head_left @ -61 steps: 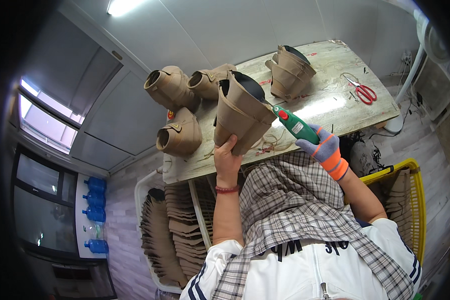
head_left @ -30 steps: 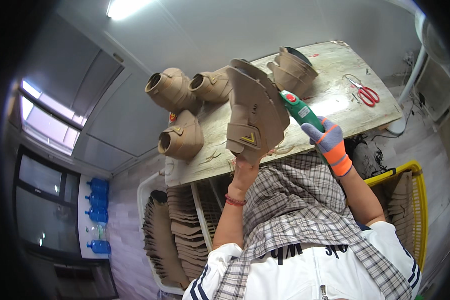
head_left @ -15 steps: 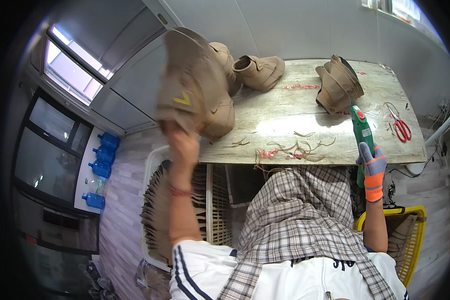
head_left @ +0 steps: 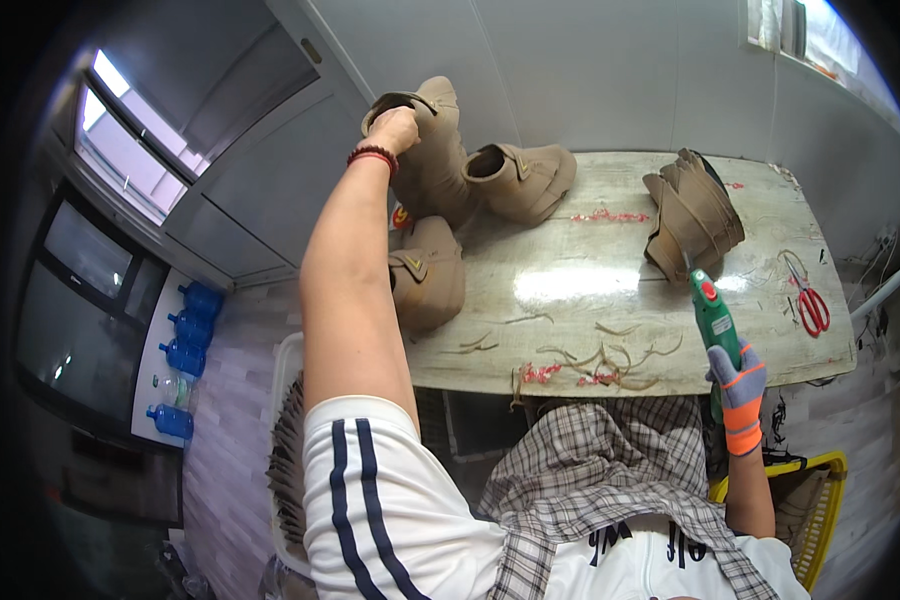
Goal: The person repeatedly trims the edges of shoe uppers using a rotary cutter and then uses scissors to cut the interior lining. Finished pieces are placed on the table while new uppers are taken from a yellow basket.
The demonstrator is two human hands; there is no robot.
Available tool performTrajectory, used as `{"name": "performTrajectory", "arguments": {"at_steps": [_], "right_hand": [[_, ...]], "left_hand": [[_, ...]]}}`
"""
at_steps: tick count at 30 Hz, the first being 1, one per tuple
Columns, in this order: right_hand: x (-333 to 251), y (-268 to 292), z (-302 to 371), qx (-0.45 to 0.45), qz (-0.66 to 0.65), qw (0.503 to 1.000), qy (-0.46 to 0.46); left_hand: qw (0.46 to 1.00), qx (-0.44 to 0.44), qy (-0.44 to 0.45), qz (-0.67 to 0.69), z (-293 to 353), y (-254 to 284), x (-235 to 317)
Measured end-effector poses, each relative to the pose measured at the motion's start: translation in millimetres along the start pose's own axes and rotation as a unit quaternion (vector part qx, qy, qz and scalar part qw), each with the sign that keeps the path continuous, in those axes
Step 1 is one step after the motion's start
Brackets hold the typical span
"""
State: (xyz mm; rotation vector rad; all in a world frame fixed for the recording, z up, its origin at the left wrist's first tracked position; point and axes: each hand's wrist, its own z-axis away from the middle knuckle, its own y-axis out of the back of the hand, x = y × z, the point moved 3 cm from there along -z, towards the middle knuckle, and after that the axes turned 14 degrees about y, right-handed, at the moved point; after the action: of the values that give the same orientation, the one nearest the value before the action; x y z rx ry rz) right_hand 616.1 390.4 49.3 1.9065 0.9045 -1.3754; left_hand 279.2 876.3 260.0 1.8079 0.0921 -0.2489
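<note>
My bare left hand (head_left: pixel 395 130) reaches to the far left of the table, its fingers closed on the rim of a brown boot upper (head_left: pixel 432 165) at the top of a stack. In front of that stands another upper with a yellow chevron (head_left: pixel 432 280), and to the right is a low brown upper with a strap (head_left: pixel 525 182). My right hand (head_left: pixel 738 385), in a grey and orange glove, grips a green handheld tool (head_left: pixel 712 312) with a red button. Its thin tip points at a nested pile of brown pieces (head_left: pixel 692 220).
Red-handled scissors (head_left: pixel 813 308) lie at the table's right. Cut strips (head_left: pixel 610 368) and red scraps (head_left: pixel 540 374) are scattered near the front edge. Below are a yellow basket (head_left: pixel 832 500) at right and a white crate (head_left: pixel 288 365) of brown pieces at left. Blue bottles (head_left: pixel 185 355) stand farther left.
My left hand has carried a boot upper away from me to the far left stack. The right hand still holds the green tool. The whole view has shifted slightly.
</note>
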Motion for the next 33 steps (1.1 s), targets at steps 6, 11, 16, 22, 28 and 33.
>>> {"name": "performTrajectory", "arguments": {"at_steps": [6,11,16,22,28,33], "right_hand": [[-1.5,-1.6,-1.1,-0.01,-0.015,1.0,-0.015],[-13.5,-0.5,-1.8,-0.009,-0.02,0.999,0.024],[-38.7,-9.6,1.9,-0.032,-0.002,0.994,0.106],[-84.8,-21.5,25.1,-0.072,-0.04,0.982,0.17],[-83.6,-7.4,52.4,-0.075,0.036,0.983,0.166],[-87.7,-4.1,59.4,-0.069,0.016,0.986,0.152]], "left_hand": [[0.954,-0.035,-0.02,0.296,-9.9,46.5,-41.5],[0.738,0.015,-0.054,0.673,75.4,119.3,-64.2],[0.562,0.041,-0.111,0.819,224.3,111.7,-4.6],[0.367,-0.145,-0.039,0.918,336.6,14.4,91.7],[0.314,-0.226,-0.104,0.916,378.2,-11.1,134.6],[0.39,-0.185,-0.103,0.896,390.4,-14.6,142.9]]}}
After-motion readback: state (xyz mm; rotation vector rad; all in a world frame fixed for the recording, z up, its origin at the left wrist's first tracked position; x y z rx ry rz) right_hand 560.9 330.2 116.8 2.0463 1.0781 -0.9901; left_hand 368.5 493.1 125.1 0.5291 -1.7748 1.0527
